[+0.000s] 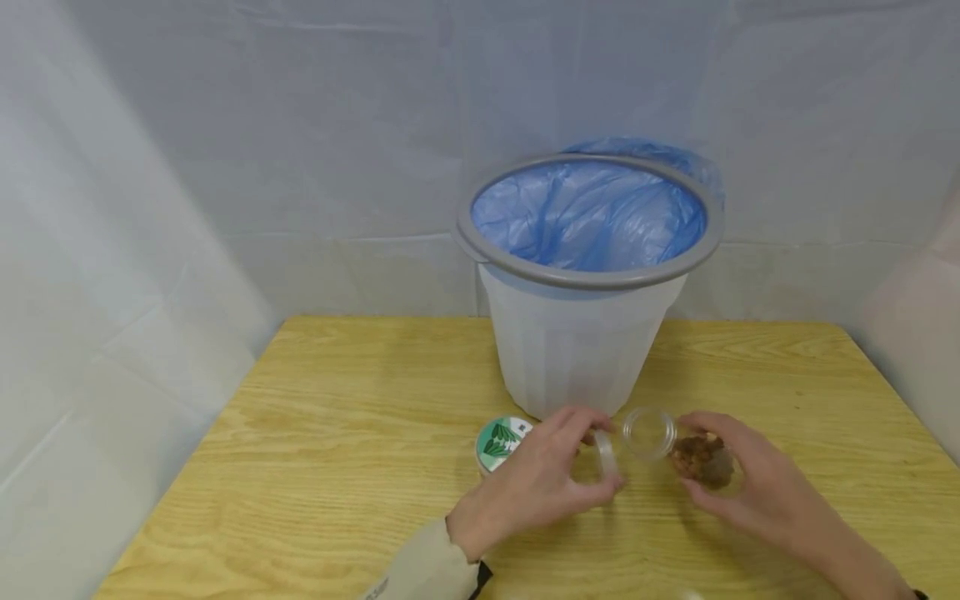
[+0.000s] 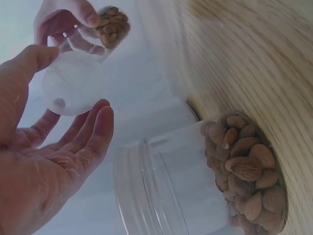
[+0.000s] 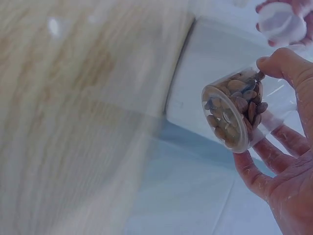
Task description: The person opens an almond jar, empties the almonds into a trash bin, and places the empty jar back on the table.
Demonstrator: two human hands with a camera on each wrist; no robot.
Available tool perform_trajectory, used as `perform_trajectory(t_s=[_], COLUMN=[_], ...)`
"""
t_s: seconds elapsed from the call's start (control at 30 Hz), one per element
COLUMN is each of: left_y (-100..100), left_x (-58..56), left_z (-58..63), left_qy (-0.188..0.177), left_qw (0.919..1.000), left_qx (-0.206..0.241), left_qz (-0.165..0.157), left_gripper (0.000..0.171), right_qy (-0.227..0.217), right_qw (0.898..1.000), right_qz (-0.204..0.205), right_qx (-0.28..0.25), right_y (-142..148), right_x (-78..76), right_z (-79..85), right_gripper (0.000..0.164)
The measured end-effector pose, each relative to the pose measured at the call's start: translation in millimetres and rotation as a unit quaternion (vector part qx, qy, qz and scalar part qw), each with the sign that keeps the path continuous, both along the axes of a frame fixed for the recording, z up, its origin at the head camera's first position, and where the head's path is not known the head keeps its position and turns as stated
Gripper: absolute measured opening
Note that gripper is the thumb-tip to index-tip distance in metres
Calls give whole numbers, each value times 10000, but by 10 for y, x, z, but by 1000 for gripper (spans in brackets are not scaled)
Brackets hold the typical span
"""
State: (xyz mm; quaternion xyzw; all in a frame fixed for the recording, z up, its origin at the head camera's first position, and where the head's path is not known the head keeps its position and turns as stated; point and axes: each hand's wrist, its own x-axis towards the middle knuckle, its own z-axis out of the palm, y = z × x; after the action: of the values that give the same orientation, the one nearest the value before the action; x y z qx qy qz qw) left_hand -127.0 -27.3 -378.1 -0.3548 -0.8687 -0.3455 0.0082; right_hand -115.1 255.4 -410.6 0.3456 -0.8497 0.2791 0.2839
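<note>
Jar [image 3: 232, 115], clear, part-filled with almonds [image 3: 239, 100]: in your right grip [image 1: 757, 492], which grasps it around the side between thumb and fingers. Tilted, mouth towards your left side, base turned to the right wrist camera; the almonds lie at the base end. Whether that base touches the surface [image 1: 360, 450] is hard to tell from above.

Lid [image 1: 605, 456], one, round, translucent white: in your left grip [image 1: 536, 479], which pinches it by the edge, thumb to one side and fingertips to the other. It stands on edge, near the mouth of the jar and apart from it.

Second jar [image 2: 195, 181], clear, almonds in its lower part: upright on the surface, just beside your left grip and partly behind it in the head view. Round top [image 1: 501, 443], printed green and white with leaf-like shapes.

Bin [image 1: 573, 350], one, white, ribbed, with a grey rim [image 1: 585, 277]: upright on the surface, beyond your two grips. Lined with a blue bag [image 1: 592, 217], its edge spilling over the rim at the back.

Sleeve [image 1: 431, 562], beige, on your left arm.

Surface: pale yellow wood grain. Sheeting [image 1: 300, 150], white to grey, creased, hanging behind and at the left.
</note>
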Motion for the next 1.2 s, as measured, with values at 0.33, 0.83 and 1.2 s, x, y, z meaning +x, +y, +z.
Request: perform_trajectory(t_s=[0.33, 0.83, 1.2], left_y=[143, 360, 413], left_x=[13, 0, -25], left_z=[-82, -252, -323], left_qy=[14, 188, 327], left_qw=[9962, 9857, 9656], left_qx=[-755, -1581, -2554], left_qz=[-428, -557, -357], left_gripper=[49, 40, 37], right_qy=[-346, -370, -70], right_qw=[9987, 9970, 9963], right_qz=[-291, -411, -648], right_qx=[-221, -534, -563], right_y=[115, 273, 353], right_x=[32, 32, 20], right_z=[106, 164, 249], right_gripper=[71, 75, 81])
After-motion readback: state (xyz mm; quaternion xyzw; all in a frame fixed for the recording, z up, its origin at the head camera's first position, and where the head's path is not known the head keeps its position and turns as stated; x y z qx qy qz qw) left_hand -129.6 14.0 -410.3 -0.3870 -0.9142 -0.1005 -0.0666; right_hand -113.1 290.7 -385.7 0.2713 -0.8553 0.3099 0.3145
